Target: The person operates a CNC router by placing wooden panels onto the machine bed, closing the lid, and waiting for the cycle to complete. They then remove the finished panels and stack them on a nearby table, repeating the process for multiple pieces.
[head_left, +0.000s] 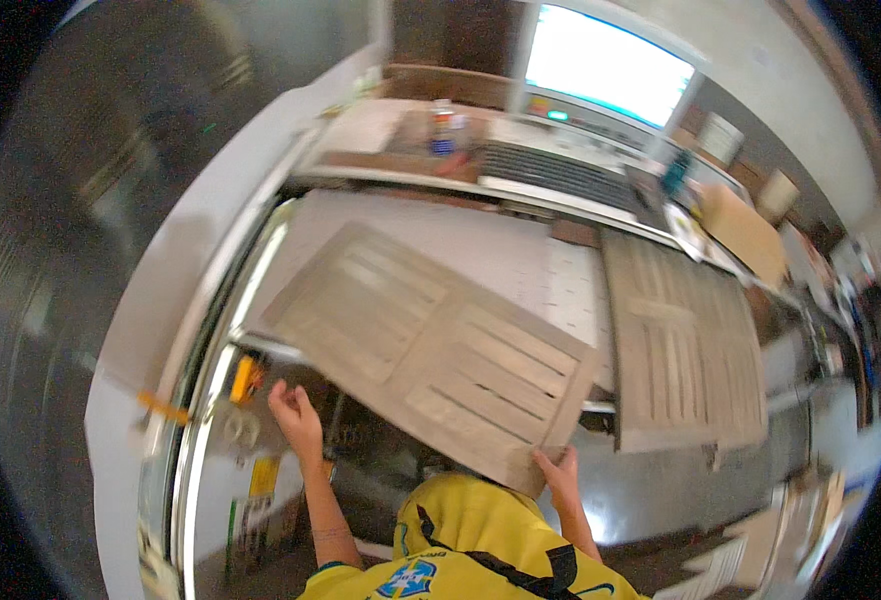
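Note:
A large brown-grey slotted panel [430,345] lies tilted across the front of the work surface, its near right corner sticking out toward my body. My right hand [558,472] grips that corner, thumb on the upper face. Off the panel's near left edge, my left hand [298,412] is raised with nothing in it, its fingers loosely bent and apart. A second slotted panel [685,345] of the same colour lies to the right, overhanging the front edge. Motion blur softens the fine detail.
Behind the panels, a raised shelf carries a black keyboard [560,178], a lit monitor [608,65] and a small bottle [442,128]. A yellow-orange tool [247,378] hangs by the left rail [222,300]. Cardboard [745,230] and clutter fill the right side.

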A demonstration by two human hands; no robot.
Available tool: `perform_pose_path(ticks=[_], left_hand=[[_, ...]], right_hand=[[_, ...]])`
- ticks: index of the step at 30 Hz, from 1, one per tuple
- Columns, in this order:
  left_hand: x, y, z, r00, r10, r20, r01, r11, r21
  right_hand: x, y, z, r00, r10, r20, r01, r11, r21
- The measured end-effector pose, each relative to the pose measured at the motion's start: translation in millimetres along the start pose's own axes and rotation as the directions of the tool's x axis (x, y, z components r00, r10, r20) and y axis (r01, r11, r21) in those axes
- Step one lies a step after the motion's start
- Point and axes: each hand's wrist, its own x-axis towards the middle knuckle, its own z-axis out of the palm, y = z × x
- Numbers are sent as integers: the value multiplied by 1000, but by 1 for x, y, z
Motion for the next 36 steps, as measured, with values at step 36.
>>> perform_pose_path(ticks=[36], left_hand=[[-503, 344, 308, -430, 96, 898, 306, 951, 44]], right_hand=[[-236, 179, -469, 335, 311, -889, -43, 948, 316]])
